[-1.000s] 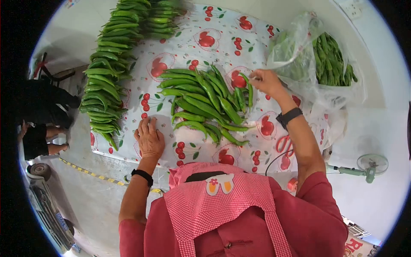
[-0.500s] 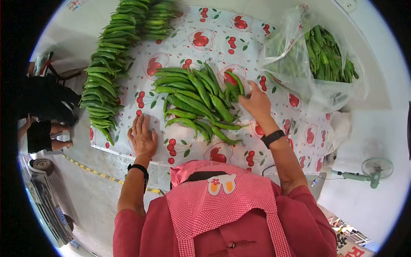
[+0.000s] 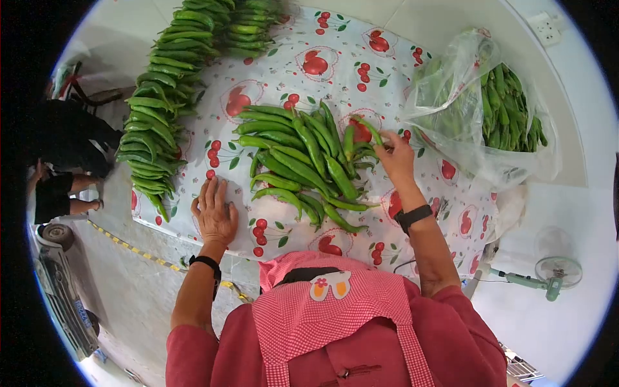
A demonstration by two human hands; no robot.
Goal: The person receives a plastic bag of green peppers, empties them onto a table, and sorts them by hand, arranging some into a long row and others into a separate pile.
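Note:
A loose pile of long green chili peppers (image 3: 300,158) lies in the middle of the cherry-print tablecloth (image 3: 277,77). At the pile's right edge, my right hand (image 3: 396,160) is closed, with thumb and fingers pinched on the end of one green chili pepper (image 3: 367,128). That pepper slants up and left from the fingertips; its gripped end is partly hidden. My left hand (image 3: 216,213) rests flat on the cloth left of the pile, fingers spread and touching no pepper.
Long stacked rows of green peppers (image 3: 151,122) run along the table's left side. A clear plastic bag (image 3: 445,97) of peppers (image 3: 509,106) sits at the back right. A small green fan (image 3: 554,274) stands at right. Another person (image 3: 71,145) is beyond the left edge.
My right hand has drawn its fingers in on a pepper at the pile's right edge, and that pepper has shifted right. My left hand stays flat. The whole view has shifted slightly.

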